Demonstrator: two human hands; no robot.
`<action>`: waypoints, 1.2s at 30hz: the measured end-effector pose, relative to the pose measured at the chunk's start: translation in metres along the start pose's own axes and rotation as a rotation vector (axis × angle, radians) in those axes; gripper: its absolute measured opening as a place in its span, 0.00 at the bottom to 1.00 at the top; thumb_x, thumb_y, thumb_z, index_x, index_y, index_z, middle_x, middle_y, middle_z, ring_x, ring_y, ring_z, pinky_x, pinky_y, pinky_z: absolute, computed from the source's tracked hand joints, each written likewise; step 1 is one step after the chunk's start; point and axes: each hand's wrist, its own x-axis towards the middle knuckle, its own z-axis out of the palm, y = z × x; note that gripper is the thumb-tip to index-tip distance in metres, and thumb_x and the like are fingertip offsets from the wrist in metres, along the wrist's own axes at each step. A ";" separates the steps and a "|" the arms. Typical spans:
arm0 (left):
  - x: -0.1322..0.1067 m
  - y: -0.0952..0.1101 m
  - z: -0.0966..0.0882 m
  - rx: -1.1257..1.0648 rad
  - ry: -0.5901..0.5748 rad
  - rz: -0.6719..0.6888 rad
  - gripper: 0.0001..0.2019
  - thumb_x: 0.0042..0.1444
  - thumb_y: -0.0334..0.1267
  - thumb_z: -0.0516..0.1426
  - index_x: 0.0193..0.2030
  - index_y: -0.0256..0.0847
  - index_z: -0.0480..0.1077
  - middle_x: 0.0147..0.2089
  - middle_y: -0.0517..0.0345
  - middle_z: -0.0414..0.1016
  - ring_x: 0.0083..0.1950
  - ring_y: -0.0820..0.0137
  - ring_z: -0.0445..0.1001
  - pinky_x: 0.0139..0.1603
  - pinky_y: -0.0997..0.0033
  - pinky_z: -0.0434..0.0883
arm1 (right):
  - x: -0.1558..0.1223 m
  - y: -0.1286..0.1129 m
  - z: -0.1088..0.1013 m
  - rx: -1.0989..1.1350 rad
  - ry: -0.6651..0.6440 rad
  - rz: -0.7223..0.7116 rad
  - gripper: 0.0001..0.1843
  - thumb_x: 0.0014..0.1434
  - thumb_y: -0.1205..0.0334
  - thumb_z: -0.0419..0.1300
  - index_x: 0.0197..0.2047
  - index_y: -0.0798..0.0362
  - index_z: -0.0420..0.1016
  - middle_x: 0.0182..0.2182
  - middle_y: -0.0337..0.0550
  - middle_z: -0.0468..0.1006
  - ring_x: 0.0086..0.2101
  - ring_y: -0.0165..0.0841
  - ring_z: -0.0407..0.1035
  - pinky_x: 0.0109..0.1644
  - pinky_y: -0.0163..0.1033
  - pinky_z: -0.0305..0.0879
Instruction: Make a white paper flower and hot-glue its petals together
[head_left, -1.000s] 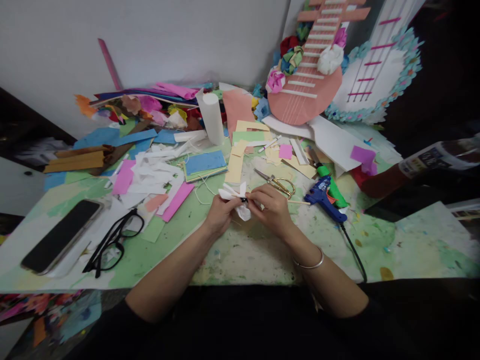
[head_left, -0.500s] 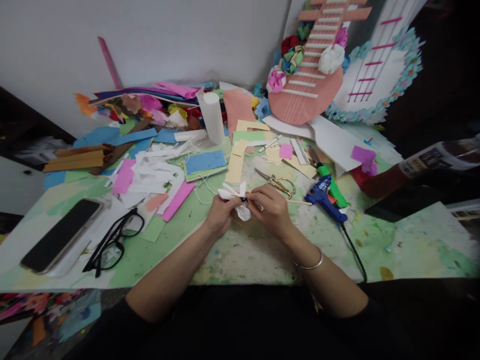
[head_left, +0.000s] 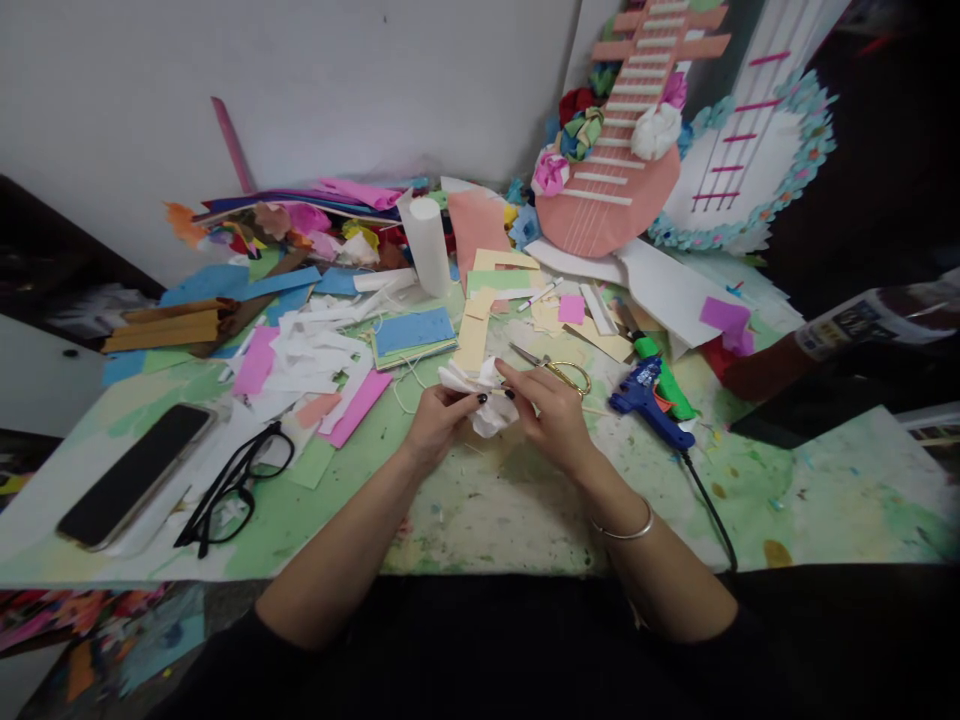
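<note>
My left hand [head_left: 435, 420] and my right hand [head_left: 551, 410] meet over the middle of the paint-stained green table [head_left: 487, 500]. Between them is a crumpled white paper piece [head_left: 476, 395] shaped like a small flower. Both hands pinch it with closed fingers, the left from below left, the right from the right side. A thin wooden stick [head_left: 596, 410] shows just beyond my right hand; whether the hand holds it I cannot tell. Gold-handled scissors [head_left: 559, 368] lie just behind my right hand.
A blue glue gun [head_left: 649, 400] with a black cord lies to the right. A phone [head_left: 135, 475] and black glasses [head_left: 232, 490] rest at the left. Scraps of coloured paper [head_left: 315, 340], a white roll [head_left: 429, 245] and a paper guitar [head_left: 615, 150] fill the back.
Both hands have shifted slightly away from me with the white paper, and the fingers of my right hand have turned upward on it. The view has tilted a little.
</note>
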 end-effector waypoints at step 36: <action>-0.018 -0.009 0.009 0.426 -0.170 0.253 0.17 0.44 0.30 0.60 0.42 0.40 0.62 0.35 0.61 0.71 0.33 0.72 0.74 0.35 0.75 0.70 | 0.008 0.004 -0.015 0.451 -0.120 0.603 0.10 0.50 0.60 0.62 0.23 0.55 0.68 0.19 0.33 0.61 0.21 0.23 0.52 0.24 0.32 0.46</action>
